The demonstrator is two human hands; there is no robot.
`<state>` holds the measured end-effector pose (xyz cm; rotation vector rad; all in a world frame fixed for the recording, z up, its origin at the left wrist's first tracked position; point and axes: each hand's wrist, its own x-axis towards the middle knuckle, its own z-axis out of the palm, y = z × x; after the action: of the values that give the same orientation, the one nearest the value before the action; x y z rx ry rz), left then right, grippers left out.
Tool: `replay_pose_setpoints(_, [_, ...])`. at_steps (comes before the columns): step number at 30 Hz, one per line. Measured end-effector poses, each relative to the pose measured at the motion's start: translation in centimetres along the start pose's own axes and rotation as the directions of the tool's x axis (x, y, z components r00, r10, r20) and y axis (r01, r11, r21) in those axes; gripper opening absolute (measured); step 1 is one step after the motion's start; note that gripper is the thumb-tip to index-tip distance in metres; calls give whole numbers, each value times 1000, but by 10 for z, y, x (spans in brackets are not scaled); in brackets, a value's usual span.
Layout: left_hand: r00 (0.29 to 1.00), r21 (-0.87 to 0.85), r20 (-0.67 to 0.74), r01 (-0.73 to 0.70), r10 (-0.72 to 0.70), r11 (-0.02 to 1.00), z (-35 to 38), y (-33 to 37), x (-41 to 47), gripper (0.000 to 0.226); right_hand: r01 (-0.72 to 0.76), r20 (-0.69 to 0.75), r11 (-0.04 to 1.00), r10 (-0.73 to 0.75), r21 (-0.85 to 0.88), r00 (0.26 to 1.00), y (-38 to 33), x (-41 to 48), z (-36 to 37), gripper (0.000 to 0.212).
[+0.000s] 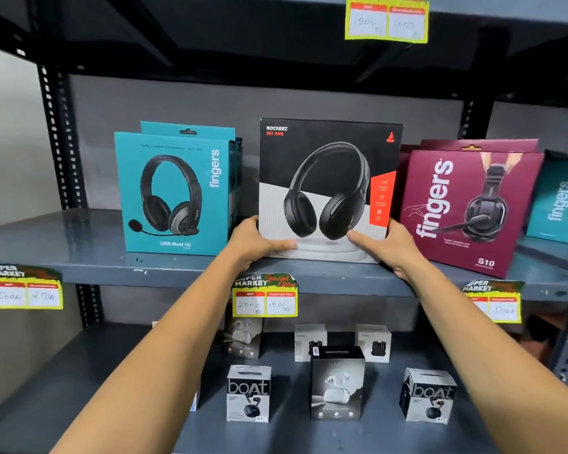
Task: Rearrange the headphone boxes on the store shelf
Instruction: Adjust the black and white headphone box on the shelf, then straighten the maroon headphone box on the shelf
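I see my left hand (254,242) and right hand (395,249) gripping the black headphone box (328,188) at its lower corners, fingers (282,246) closed on it, upright on the shelf (79,257).

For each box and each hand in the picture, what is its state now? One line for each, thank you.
Rockerz box: upright on the middle shelf, held at both lower corners.
Teal fingers box: upright, untouched, another box behind it.
Maroon fingers box: upright, untouched.
Left hand: gripping the Rockerz box.
Right hand: gripping the Rockerz box.
Earbud boxes: standing on the lower shelf.
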<state>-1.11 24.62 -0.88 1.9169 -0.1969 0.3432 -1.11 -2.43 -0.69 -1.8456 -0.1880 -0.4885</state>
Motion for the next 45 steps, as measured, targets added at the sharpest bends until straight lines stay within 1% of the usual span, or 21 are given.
replay_pose_setpoints(3, [999, 39, -30, -20, 21, 999, 1, 2, -3, 80, 34, -22, 999, -34, -34, 999, -3, -2, -2, 45])
replay_pose_setpoints(8, [993, 136, -101, -52, 66, 989, 2, 10, -12, 79, 62, 14, 996, -62, -64, 998, -4, -2, -2, 43])
replay_pose_setpoints(16, [993, 141, -106, -41, 56, 989, 3, 10, -14, 77, 55, 30, 993, -52, -100, 998, -4, -3, -1, 52])
replay_pose_setpoints(19, [989, 201, -141, -22, 51, 979, 4, 12, -17, 79, 31, 28, 978, -26, -208, 999, -10, -10, -5, 55])
replay_pose_setpoints(21, [959, 329, -259, -25, 116, 944, 4, 12, -24, 76, 58, 15, 920, -57, -388, 998, -5, -21, -13, 60])
replay_pose_setpoints(22, [922, 375, -346, -35, 175, 927, 6, 12, -29, 73, 90, 11, 890, -96, -446, 995, 1, -29, -22, 57])
replay_pose_setpoints(25, [762, 428, -564, -58, 317, 902, 16, 9, -57, 55, 188, -14, 891, -212, -412, 977, 20, -47, -54, 32])
replay_pose_setpoints(27, [722, 495, -554, -114, 414, 861, 42, 15, -73, 41, 234, -96, 856, -311, -461, 946, 29, -53, -87, 19])
replay_pose_setpoints(29, [744, 528, -438, -242, 505, 814, 79, 29, -77, 38, 294, -173, 743, -480, -601, 860, 35, -53, -121, 20])
replay_pose_setpoints(31, [775, 466, -305, -384, 553, 797, 119, 48, -71, 41, 328, -208, 614, -639, -718, 740, 36, -51, -152, 26])
replay_pose_setpoints(32, [790, 406, -251, -438, 559, 802, 141, 58, -64, 40, 334, -244, 602, -679, -725, 693, 37, -48, -167, 32])
replay_pose_setpoints(33, [805, 335, -199, -480, 559, 811, 161, 69, -58, 39, 331, -298, 630, -684, -703, 666, 37, -43, -179, 40])
replay_pose_setpoints(35, [834, 214, -115, -510, 540, 833, 197, 88, -45, 42, 273, -400, 724, -608, -633, 686, 43, -28, -190, 63])
replay_pose_setpoints(37, [861, 164, -105, -479, 498, 862, 223, 106, -33, 66, 192, -432, 867, -407, -460, 804, 53, -11, -195, 86])
replay_pose_setpoints(38, [880, 144, -109, -446, 462, 883, 230, 112, -28, 82, 136, -429, 948, -255, -288, 867, 55, -4, -198, 91])
replay_pose_setpoints(39, [907, 101, -107, -397, 407, 912, 235, 118, -24, 98, 67, -372, 994, -96, -89, 923, 59, 3, -204, 93])
replay_pose_setpoints(40, [944, 54, -80, -316, 319, 947, 237, 119, -18, 113, -3, -287, 998, 23, 70, 958, 58, 7, -207, 93])
replay_pose_setpoints(42, [984, 1, -11, -176, 176, 984, 239, 117, -5, 128, -84, -154, 985, 107, 150, 982, 61, 18, -218, 92])
replay_pose_setpoints(43, [991, -20, 30, -133, 134, 991, 239, 114, 0, 121, -85, -110, 984, 103, 153, 989, 63, 23, -221, 91])
replay_pose_setpoints(44, [991, -55, 81, -102, 106, 993, 240, 110, 4, 101, -77, -70, 982, 90, 171, 994, 65, 28, -221, 91])
replay_pose_setpoints(45, [985, -101, 140, -85, 99, 991, 242, 109, 6, 73, -68, -42, 983, 77, 172, 996, 68, 33, -221, 96])
